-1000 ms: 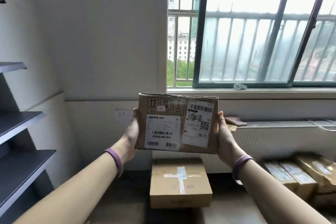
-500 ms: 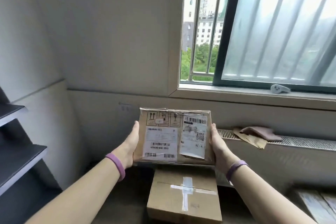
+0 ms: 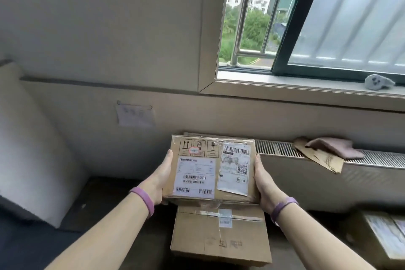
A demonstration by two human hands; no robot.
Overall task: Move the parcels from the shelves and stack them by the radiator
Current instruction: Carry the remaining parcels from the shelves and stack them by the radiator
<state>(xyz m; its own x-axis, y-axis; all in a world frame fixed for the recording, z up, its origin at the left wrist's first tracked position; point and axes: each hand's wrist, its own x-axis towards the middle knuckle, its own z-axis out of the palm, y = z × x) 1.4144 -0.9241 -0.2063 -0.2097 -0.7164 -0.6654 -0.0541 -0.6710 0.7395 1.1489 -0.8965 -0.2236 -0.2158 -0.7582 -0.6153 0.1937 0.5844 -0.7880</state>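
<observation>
Gripping parcel (image 3: 211,169) btwn left hand (image 3: 161,178) & right hand (image 3: 264,182) (now lower, nearly atop floor box (image 3: 221,234)).

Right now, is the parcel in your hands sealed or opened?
Sealed: parcel shows clear tape and labels across its face; other sides hidden.

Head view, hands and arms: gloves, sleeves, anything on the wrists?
No gloves on the left hand or right hand, and no sleeves in view. Each wrist has a plain purple band: left wristband, right wristband. No watch, cables or markings show.
</observation>
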